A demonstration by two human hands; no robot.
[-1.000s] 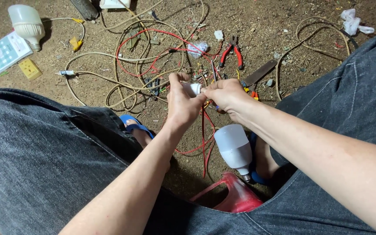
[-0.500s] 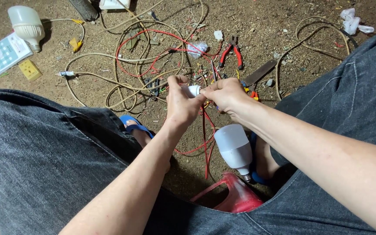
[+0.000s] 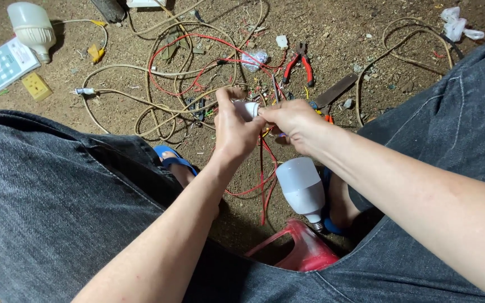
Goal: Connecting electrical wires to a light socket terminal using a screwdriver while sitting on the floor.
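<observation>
My left hand (image 3: 234,128) and my right hand (image 3: 291,120) meet above the dirt ground and both grip a small white lamp socket (image 3: 248,108) between their fingertips. Red wires (image 3: 263,168) hang down from the socket between my knees. A white bulb (image 3: 301,188) stands just below my right wrist, base down, beside a red plastic stool (image 3: 304,252) that I sit on.
Tangled beige and red cables (image 3: 169,73) cover the ground ahead. Red-handled pliers (image 3: 300,63) and a knife (image 3: 332,92) lie beyond my hands. A second white bulb (image 3: 32,28), a printed box (image 3: 1,67) and a yellow socket block (image 3: 36,86) lie far left. Crumpled white paper (image 3: 456,25) is far right.
Both hands have shifted slightly on the socket, with the left thumb now raised over it. Nothing else has moved.
</observation>
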